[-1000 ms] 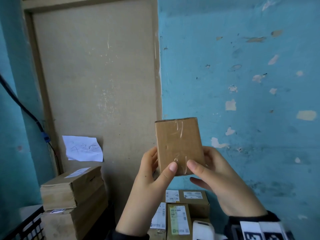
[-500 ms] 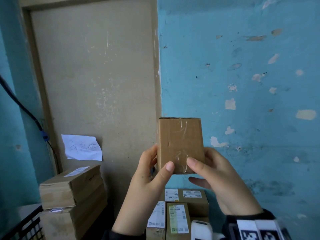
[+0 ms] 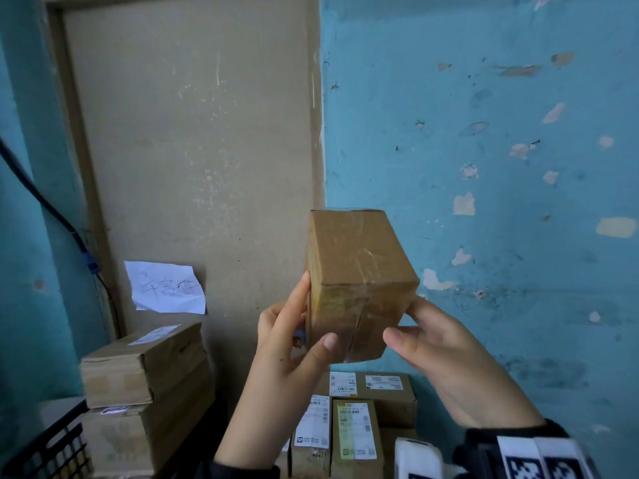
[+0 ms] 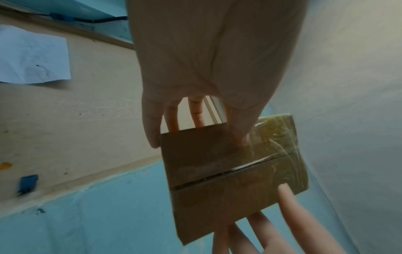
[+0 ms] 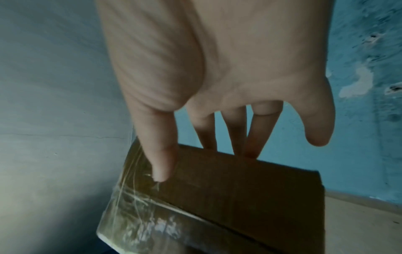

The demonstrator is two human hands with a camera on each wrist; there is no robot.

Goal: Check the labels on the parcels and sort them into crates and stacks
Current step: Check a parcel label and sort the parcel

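- While we hold it up before the blue wall (image 3: 484,167), the small brown parcel (image 3: 356,288) shows clear tape over its seams, tilted.
- Our left hand (image 3: 287,357) clamps its left side, thumb across the front.
- Our right hand (image 3: 446,357) grips its right side, thumb on the front.
- Below us sit labelled boxes (image 3: 352,426); stacked cartons (image 3: 145,382) stand left, against a beige door (image 3: 193,150).
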